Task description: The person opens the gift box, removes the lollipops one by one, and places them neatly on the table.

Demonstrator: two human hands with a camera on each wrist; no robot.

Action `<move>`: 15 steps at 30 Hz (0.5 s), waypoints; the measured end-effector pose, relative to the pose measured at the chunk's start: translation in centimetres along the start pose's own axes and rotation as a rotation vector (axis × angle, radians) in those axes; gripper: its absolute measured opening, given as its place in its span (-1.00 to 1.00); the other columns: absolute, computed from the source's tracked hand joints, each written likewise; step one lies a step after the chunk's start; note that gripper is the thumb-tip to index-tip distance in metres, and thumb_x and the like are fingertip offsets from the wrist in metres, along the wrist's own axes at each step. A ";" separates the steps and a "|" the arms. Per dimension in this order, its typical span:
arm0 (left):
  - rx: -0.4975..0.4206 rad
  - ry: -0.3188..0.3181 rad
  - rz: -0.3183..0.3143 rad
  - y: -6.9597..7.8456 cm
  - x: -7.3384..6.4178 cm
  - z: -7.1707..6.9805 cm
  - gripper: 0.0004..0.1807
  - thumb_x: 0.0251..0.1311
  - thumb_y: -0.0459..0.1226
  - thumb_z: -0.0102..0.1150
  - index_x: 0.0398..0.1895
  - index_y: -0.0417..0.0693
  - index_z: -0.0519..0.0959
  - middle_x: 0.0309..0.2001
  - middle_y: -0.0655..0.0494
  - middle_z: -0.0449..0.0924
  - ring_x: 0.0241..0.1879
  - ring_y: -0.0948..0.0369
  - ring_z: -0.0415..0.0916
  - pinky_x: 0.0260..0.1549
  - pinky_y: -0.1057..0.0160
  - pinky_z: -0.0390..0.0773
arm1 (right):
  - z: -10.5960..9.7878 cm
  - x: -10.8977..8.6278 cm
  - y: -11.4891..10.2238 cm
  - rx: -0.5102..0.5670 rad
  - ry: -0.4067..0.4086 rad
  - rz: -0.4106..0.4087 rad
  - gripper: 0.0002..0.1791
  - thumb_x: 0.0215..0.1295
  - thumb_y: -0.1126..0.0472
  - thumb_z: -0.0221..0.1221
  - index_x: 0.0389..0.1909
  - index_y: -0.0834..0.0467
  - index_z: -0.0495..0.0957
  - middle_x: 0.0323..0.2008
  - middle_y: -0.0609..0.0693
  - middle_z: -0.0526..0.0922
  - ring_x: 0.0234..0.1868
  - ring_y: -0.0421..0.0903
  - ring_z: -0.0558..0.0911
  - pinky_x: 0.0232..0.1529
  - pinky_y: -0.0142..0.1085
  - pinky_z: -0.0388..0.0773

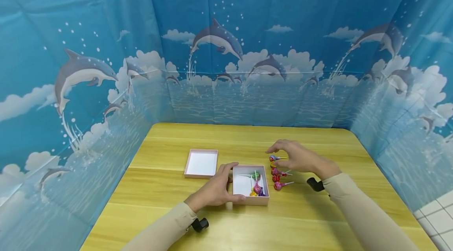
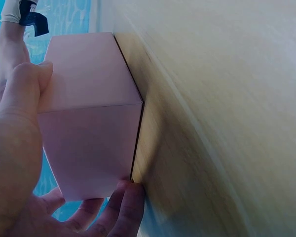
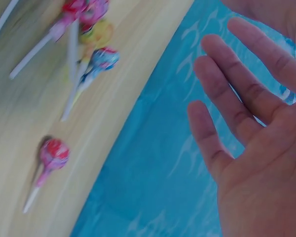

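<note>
My left hand [image 1: 217, 186] holds a small open pink box [image 1: 253, 201], its thumb on the near side and its fingers round the far left corner. In the left wrist view, the fingers [image 2: 130, 207] reach round one end of the box [image 2: 89, 143]. Inside the box lie several lollipops [image 1: 257, 189], with green, pink, yellow and purple wrappers. My right hand [image 1: 299, 158] hovers over a row of lollipops [image 1: 277, 185] right of the box. In the right wrist view its fingers [image 3: 244, 94] are loosely extended, holding nothing. One red-pink lollipop [image 3: 54, 154] lies apart from the others.
A shallow white-lined pink lid [image 1: 201, 163] lies on the yellow wooden table [image 1: 162, 192], left of and behind the box. A blue dolphin-print curtain [image 1: 247, 97] hangs along the back and both sides. White tiles [image 1: 439, 213] show at the lower right.
</note>
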State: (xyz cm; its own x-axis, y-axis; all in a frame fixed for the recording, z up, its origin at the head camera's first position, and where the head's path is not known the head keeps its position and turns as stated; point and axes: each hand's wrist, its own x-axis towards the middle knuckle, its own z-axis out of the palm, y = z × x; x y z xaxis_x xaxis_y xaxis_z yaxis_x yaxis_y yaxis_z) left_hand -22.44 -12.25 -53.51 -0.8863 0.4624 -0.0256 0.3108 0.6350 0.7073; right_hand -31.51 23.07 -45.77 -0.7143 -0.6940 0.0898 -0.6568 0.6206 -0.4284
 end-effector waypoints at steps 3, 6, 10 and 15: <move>-0.007 -0.004 -0.006 0.1 0.0 0.0 0.31 0.34 0.24 0.68 0.94 0.13 0.06 0.63 -0.12 0.39 0.35 0.08 0.65 0.42 -0.08 0.72 | 0.0 0.4 -0.8 0.000 -0.029 -0.035 -0.61 0.61 0.20 0.49 0.37 -0.03 0.77 0.25 -0.04 0.82 0.31 0.20 0.79 0.37 0.28 0.75; -0.009 -0.004 -0.004 0.1 -0.1 0.0 0.31 0.34 0.22 0.69 0.93 0.10 0.07 0.62 -0.13 0.39 0.35 0.07 0.66 0.39 -0.09 0.73 | 0.1 0.8 -1.6 -0.004 -0.062 -0.072 -0.60 0.61 0.24 0.47 0.38 -0.02 0.76 0.25 -0.04 0.82 0.27 0.15 0.80 0.34 0.26 0.78; -0.015 -0.003 -0.005 0.1 0.0 0.0 0.31 0.34 0.22 0.69 0.93 0.10 0.07 0.61 -0.13 0.40 0.37 0.07 0.65 0.40 -0.07 0.73 | 0.3 1.4 -2.6 -0.005 -0.106 -0.099 -0.59 0.60 0.25 0.47 0.38 -0.01 0.77 0.28 -0.02 0.82 0.22 0.10 0.81 0.27 0.17 0.83; -0.020 0.001 -0.008 0.1 0.0 0.0 0.30 0.33 0.23 0.69 0.93 0.11 0.08 0.60 -0.11 0.41 0.38 0.07 0.64 0.41 -0.07 0.73 | 0.8 2.4 -3.3 -0.008 -0.161 -0.128 -0.61 0.61 0.23 0.49 0.37 0.03 0.79 0.28 0.03 0.83 0.20 0.10 0.82 0.23 0.13 0.86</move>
State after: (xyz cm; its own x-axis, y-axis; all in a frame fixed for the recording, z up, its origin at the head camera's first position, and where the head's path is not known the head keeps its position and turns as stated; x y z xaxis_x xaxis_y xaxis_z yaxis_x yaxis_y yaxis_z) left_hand -22.42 -12.18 -53.45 -0.8892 0.4565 -0.0303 0.2970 0.6264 0.7207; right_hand -30.82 19.05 -44.86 -0.5775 -0.8164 -0.0022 -0.7420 0.5261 -0.4155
